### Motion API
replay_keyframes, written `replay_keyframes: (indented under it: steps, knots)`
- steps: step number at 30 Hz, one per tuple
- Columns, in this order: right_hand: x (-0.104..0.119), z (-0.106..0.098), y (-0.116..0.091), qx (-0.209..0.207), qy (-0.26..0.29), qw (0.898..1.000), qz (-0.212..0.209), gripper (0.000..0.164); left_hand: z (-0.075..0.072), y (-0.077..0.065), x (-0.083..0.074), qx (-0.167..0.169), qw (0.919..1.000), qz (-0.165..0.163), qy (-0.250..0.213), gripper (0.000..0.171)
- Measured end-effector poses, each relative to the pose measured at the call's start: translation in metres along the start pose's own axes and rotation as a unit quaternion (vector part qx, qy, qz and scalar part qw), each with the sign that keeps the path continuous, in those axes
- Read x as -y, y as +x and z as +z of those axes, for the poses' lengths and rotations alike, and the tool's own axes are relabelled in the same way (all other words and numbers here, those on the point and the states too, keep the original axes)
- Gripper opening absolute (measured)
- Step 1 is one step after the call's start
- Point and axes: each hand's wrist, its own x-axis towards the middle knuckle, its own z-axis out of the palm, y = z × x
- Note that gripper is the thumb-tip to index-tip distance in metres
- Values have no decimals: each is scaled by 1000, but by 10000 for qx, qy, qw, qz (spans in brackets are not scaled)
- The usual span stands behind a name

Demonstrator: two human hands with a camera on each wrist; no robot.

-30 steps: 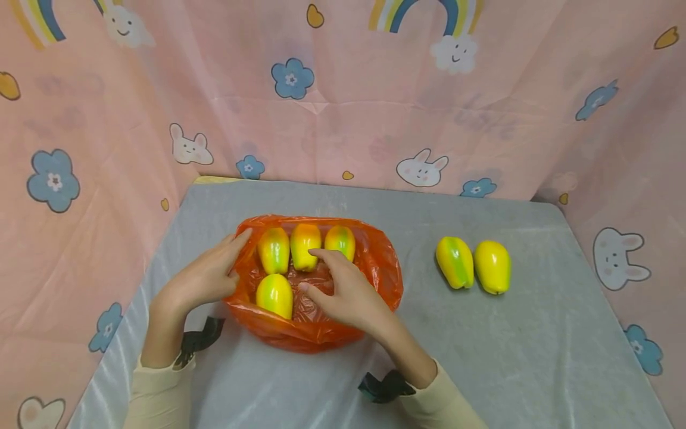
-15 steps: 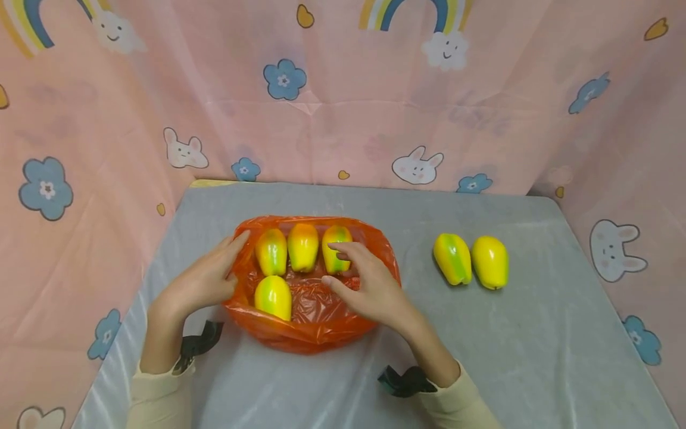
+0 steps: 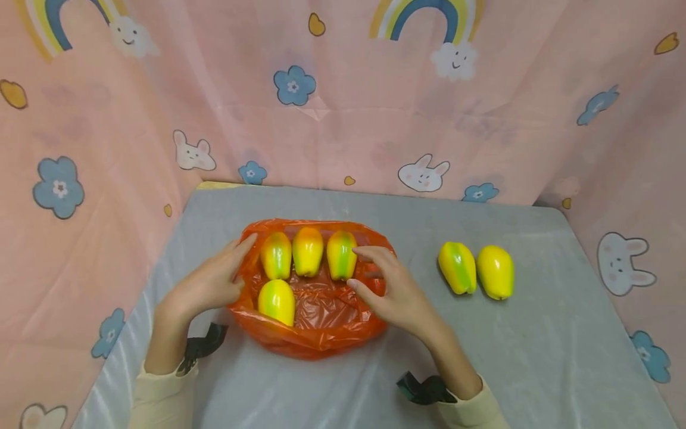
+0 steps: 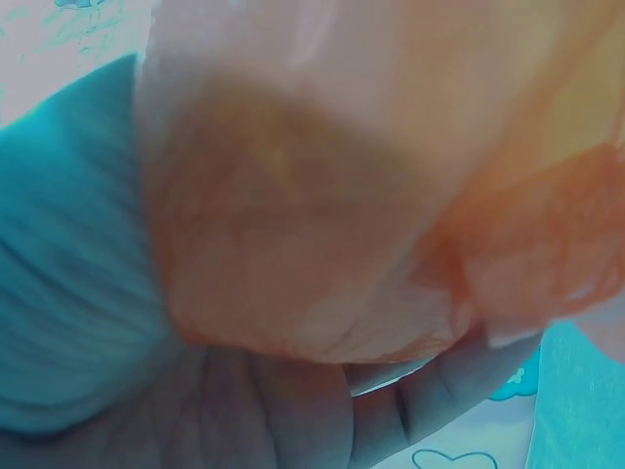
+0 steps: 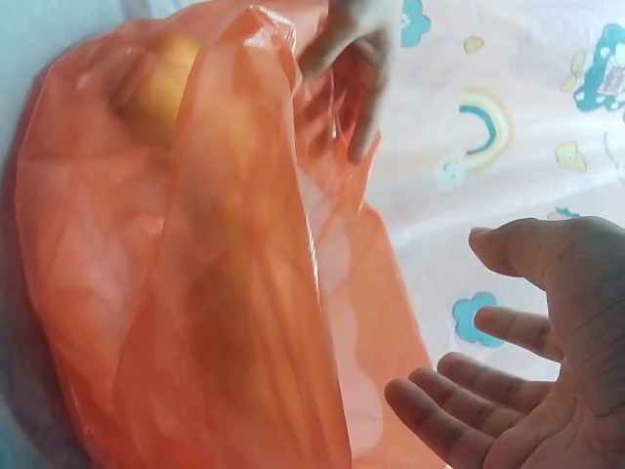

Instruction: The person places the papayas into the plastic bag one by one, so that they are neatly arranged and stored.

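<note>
On cloth (image 3: 536, 357), the bag (image 3: 311, 345) touches the left hand (image 3: 211, 283).

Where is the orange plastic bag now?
In the head view, the bag sits on the grey table, left of two loose papayas, left hand at its rim.

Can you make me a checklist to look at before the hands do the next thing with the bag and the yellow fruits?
1. Bag mouth open: ok, you can see inside.
2. Right hand free: ok, open and holding nothing.
3. Left hand at the bag: ok, at its left rim.
4. Left hand gripping tightly: cannot tell.
5. Room inside: ok, there's space right of the front fruit.
6. All fruits inside: not ok, four are in, two fruits lie on the table.
</note>
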Motion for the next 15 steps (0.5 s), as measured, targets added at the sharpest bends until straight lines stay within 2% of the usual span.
replay_keyframes:
  steps: [7,15]
  knots:
    - [-11,-12,-6,-232,186,9995,-104,53,-3,2,0,20,10000,-9,-43,87]
    - [-24,-23,-11,-1184,-168,9919,-417,44,-3,2,2,63,9999,-111,-27,84]
